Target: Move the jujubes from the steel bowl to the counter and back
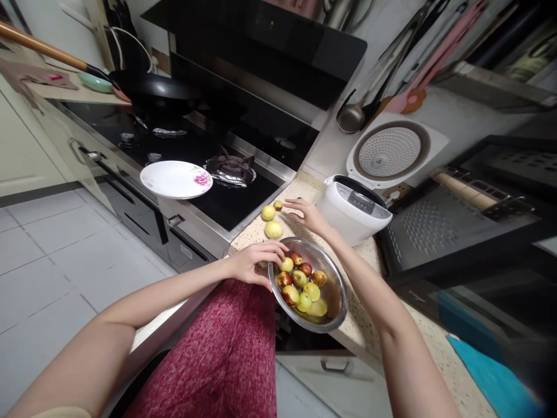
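A shiny metal bowl holds several yellow-green and red-brown fruits that look like fresh jujubes. It overhangs the counter's front edge. My left hand grips its left rim, fingers over the top and thumb lower on the outside. Beyond the bowl, two yellow-green jujubes and a smaller brownish one lie on the speckled counter. My right hand reaches over the counter just right of them. Its fingers are stretched out and apart, and I see nothing in them.
Behind my right hand stands a white rice cooker, lid up. A white oval plate rests on the black stove, near a burner. A wok sits further left. A dark oven and turquoise cloth are at right.
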